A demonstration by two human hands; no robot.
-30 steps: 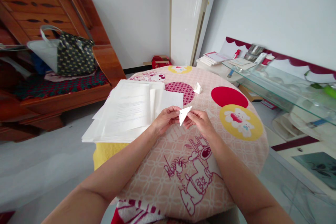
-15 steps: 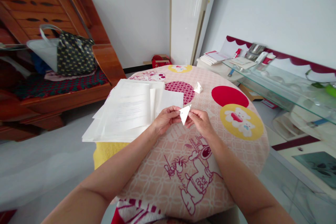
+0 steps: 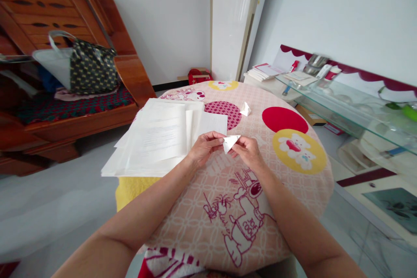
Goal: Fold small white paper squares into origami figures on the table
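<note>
A small white folded paper triangle (image 3: 230, 142) is pinched between both hands just above the table. My left hand (image 3: 204, 147) grips its left corner with thumb and fingers closed. My right hand (image 3: 248, 151) pinches its right side. Another small folded white paper piece (image 3: 245, 109) lies further back on the pink cartoon-print tablecloth (image 3: 234, 208). A loose stack of white paper sheets (image 3: 156, 137) lies left of my hands, overhanging the table edge.
A wooden bench (image 3: 81, 108) with a patterned bag (image 3: 87, 67) stands at the left. A tall white standing air conditioner (image 3: 230, 30) is at the back. A glass shelf unit (image 3: 352, 108) with bottles and books runs along the right.
The paper triangle has turned from pointing downward to lying flatter between my fingertips. My hands stayed in the same place.
</note>
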